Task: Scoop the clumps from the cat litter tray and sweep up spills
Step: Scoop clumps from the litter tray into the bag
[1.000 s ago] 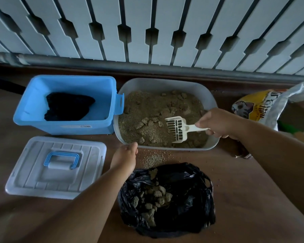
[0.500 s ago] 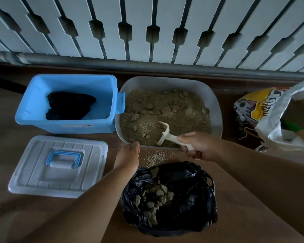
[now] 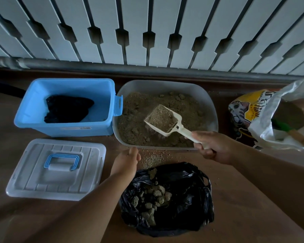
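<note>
While right hand (image 3: 212, 146) is gripping the loaded scoop (image 3: 162, 119) — left hand (image 3: 127, 159) bracing tray (image 3: 212, 109), grip unclear — sifting over tray seems best.

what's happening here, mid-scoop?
Yes. The person's right hand grips the white scoop, raised over the grey litter tray and loaded with litter that is sifting through its slots. The left hand rests at the tray's near rim. A black bag in front already holds clumps. Spilled grains lie on the floor between tray and bag, not yet swept.
</note>
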The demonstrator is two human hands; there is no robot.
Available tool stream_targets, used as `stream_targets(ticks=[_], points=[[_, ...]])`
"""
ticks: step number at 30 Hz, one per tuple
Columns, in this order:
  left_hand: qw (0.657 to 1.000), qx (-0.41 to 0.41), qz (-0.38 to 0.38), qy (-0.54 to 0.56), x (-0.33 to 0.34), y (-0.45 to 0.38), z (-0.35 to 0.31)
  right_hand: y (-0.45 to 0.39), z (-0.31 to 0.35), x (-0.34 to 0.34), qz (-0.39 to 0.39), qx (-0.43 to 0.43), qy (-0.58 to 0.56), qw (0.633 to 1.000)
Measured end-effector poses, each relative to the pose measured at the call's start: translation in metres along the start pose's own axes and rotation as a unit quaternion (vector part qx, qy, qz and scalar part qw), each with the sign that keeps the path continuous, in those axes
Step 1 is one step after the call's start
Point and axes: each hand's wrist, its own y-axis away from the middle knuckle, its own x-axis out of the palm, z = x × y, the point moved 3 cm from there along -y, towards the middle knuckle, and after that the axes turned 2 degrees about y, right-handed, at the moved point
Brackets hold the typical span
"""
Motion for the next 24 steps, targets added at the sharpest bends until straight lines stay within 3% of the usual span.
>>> stream_targets(ticks=[9, 14, 16, 20, 24], points=[[0.998, 0.016, -0.009, -0.055, -0.006, 0.004, 0.001, 0.004, 0.01, -0.012, -0.009, -0.016, -0.001, 1.0], [0.989, 0.034, -0.021, -0.142, -0.006, 0.002, -0.004, 0.007, 0.01, -0.011, -0.001, -0.014, -0.014, 1.0], [0.991, 0.036, -0.008, -0.127, -0.005, 0.002, -0.006, 0.009, 0.009, -0.01, 0.0, -0.011, -0.013, 1.0], [1.0, -0.009, -0.009, 0.023, -0.006, 0.007, -0.012, 0.01, 0.01, -0.012, -0.001, -0.012, -0.009, 1.0], [1.0, 0.0, 0.001, 0.024, -0.006, 0.01, -0.017, 0.014, 0.013, -0.014, 0.002, -0.014, 0.006, 1.0]])
